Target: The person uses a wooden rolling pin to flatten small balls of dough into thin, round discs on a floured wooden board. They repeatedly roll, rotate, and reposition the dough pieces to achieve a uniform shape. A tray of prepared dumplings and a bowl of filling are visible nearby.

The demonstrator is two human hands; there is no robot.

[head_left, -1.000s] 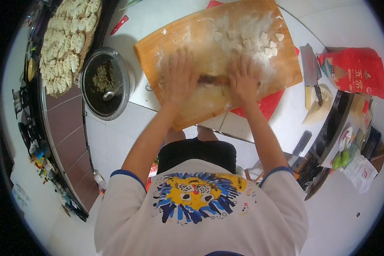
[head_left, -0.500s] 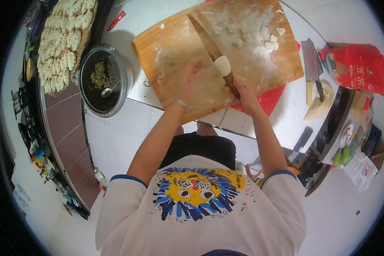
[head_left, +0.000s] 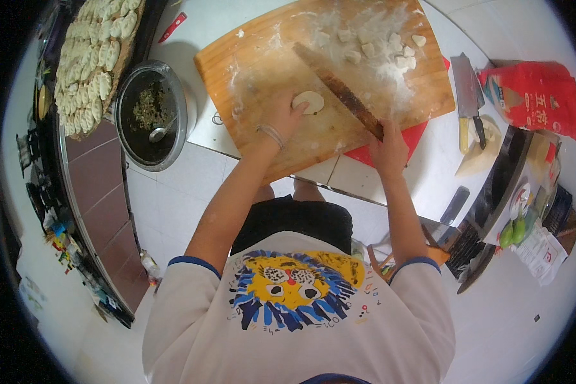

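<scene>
A floured wooden board [head_left: 262, 57] lies on a white table. My left hand [head_left: 283, 120] pinches the edge of a flat round dough disc [head_left: 308, 102] near the board's middle. My right hand [head_left: 388, 148] grips the near end of a long wooden rolling pin [head_left: 340, 91], which lies slanted across the board with its far end toward the upper left. Several small dough pieces [head_left: 377, 46] sit in flour at the board's far right.
A metal bowl of green filling [head_left: 148, 114] with a spoon stands left of the board. A tray of finished dumplings [head_left: 93, 54] is at far left. A cleaver [head_left: 467, 96] and a red bag [head_left: 532, 97] lie to the right. A red mat [head_left: 390, 148] shows under the board.
Both hands were pressing the rolling pin flat a second ago. The left hand has since let go and taken the dough disc, and the pin has swung to a slant under the right hand.
</scene>
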